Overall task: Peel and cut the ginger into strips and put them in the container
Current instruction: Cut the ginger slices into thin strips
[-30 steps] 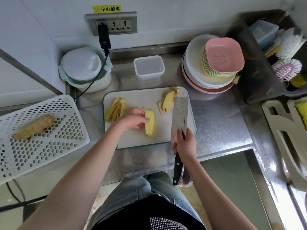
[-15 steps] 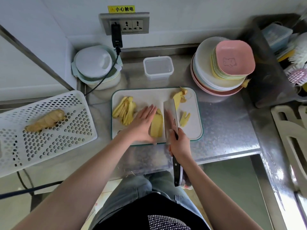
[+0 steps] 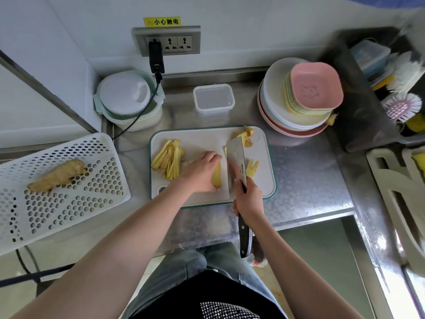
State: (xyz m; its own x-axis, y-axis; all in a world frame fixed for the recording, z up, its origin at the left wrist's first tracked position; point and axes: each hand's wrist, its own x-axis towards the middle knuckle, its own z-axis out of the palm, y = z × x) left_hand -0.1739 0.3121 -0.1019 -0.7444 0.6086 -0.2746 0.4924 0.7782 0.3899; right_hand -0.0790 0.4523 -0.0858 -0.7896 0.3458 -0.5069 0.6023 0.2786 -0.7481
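Yellow ginger slab [image 3: 216, 175] lengthwise near-to-far on board [image 3: 207, 139]; left hand [image 3: 202, 171] pins it; right hand [image 3: 247, 201] grip clamped on cleaver [image 3: 236, 162].

Container [image 3: 213, 99] behind cutting board [image 3: 264, 180]; basket [image 3: 69, 203] to left.

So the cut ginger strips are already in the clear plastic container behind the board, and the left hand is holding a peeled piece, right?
Not quite. The head view shows the clear rectangular plastic container empty; the yellow ginger strips lie piled on the white cutting board. The left hand does hold a peeled ginger piece.
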